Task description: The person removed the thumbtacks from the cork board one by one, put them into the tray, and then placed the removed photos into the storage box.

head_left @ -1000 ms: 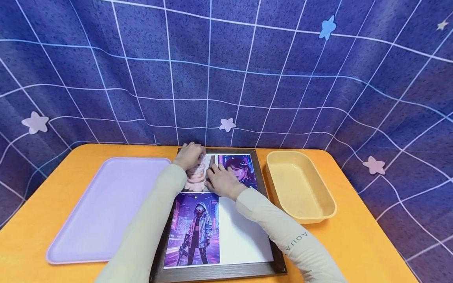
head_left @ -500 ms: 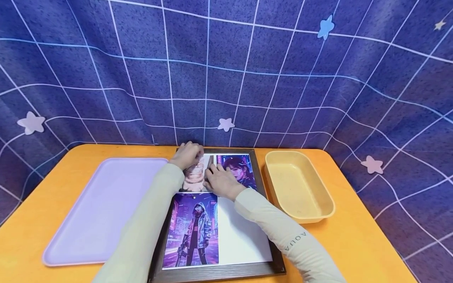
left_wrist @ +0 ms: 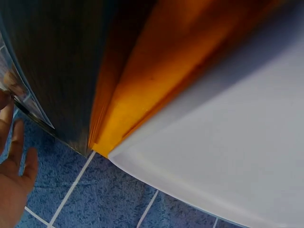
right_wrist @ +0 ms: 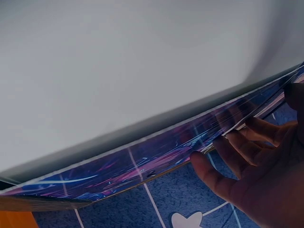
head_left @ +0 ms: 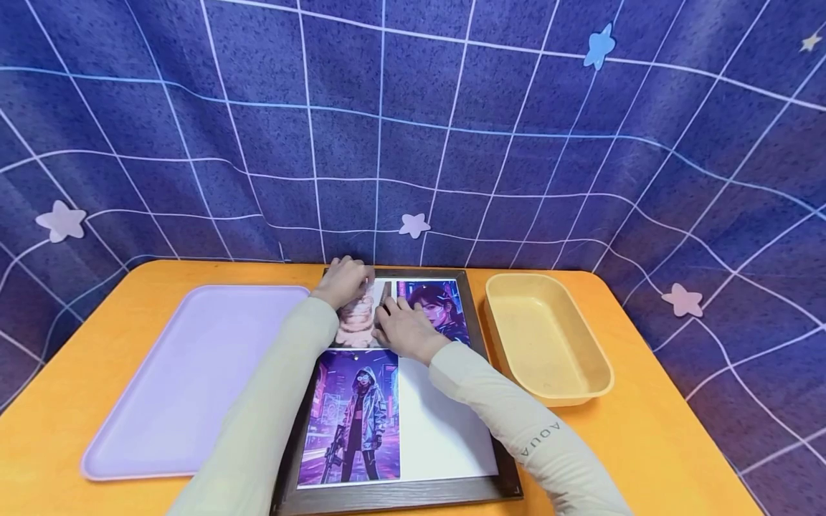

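Observation:
In the head view a dark wooden frame (head_left: 413, 494) with a white backing lies on the table. My left hand (head_left: 345, 282) is bent over its upper left corner, at the top of a pink and cream picture print (head_left: 356, 322). I cannot tell whether its thumb and forefinger pinch anything there. My right hand (head_left: 409, 331) rests with loosely bent fingers on the right edge of that print. Beside it is a purple portrait print (head_left: 445, 315), partly covered by that hand. Below lies a print of a hooded figure (head_left: 351, 423).
A lilac tray (head_left: 193, 387) lies left of the frame. To the right stands a yellow plastic bin (head_left: 548, 337). The orange table (head_left: 652, 430) ends at a blue grid-patterned curtain (head_left: 503, 165) behind and beside it. White backing (head_left: 445, 430) shows at the frame's lower right.
The head view shifts slightly. Both hands stay at the same print, and the prints, tray and bin keep their places.

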Demonstrator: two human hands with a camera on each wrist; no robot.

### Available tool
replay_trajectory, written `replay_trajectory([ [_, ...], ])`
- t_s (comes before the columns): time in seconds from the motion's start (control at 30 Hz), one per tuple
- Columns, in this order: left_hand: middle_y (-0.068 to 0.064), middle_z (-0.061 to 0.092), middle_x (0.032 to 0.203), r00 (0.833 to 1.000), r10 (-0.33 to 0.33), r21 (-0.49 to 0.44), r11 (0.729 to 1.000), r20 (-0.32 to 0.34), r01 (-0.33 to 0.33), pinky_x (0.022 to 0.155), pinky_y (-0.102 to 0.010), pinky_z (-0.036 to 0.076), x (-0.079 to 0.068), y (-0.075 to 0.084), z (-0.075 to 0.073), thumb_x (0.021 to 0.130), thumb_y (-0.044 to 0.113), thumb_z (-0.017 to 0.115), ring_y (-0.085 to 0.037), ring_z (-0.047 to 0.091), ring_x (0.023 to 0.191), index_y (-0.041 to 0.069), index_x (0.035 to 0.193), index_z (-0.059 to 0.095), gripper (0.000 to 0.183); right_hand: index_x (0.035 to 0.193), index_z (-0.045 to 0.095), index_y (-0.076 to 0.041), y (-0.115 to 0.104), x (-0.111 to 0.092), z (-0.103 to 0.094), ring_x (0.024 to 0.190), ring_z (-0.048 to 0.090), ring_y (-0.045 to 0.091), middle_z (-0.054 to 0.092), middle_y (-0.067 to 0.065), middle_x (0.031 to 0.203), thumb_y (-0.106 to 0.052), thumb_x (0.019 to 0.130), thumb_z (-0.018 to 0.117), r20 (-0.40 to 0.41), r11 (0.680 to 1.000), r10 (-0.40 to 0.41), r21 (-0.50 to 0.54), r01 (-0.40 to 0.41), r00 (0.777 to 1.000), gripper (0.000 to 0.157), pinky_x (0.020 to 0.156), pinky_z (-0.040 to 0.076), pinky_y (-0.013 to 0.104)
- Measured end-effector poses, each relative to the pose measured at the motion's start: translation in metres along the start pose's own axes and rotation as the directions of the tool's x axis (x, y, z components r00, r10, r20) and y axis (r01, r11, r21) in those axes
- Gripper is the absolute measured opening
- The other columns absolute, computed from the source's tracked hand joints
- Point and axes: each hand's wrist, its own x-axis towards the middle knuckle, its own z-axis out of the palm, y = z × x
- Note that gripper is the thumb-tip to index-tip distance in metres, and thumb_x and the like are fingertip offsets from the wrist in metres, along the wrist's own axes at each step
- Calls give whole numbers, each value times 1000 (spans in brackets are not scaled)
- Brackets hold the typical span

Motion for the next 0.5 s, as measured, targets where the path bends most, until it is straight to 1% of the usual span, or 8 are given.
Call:
replay_trajectory([
  [0.17,-6,66,89,1000,-5,5,1000,-4,5,75,-45,38,0,1,1,78,11,67,-32,55,86,16,88,70,12,120,48,-18,-1,-1,-1,110,43,21,46,3,124,-43,95,37,-3,1000,0,-1,0,1000,37,89,42,45],
  [0.5,-6,66,90,1000,-25,-14,1000,9,25,75,-46,39,-2,1,-2,78,12,67,-32,54,86,16,89,70,11,125,46,-16,-1,-1,-1,112,42,21,45,4,126,-43,95,37,-7,1000,-3,-19,2,1000,42,89,42,45],
])
